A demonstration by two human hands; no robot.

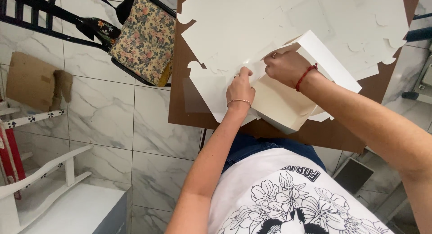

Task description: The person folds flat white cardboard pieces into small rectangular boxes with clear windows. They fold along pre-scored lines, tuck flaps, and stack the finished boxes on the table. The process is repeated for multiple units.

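A half-folded white cardboard box [288, 103] rests on the brown table [180, 72] in front of me. My left hand [240, 87] presses its fingertips on a flap at the box's left edge; a thin bracelet circles the wrist. My right hand [288, 68], with a red cord bracelet, has its fingers curled around the box's upper flap near a white side panel [328, 58]. Both hands touch the same box, close together.
Several flat white box blanks [252, 22] are spread over the far part of the table. A chair with a floral cushion [145, 38] stands to the left on the marble tile floor [112, 121]. White furniture [58, 189] and a cardboard piece [29, 78] lie further left.
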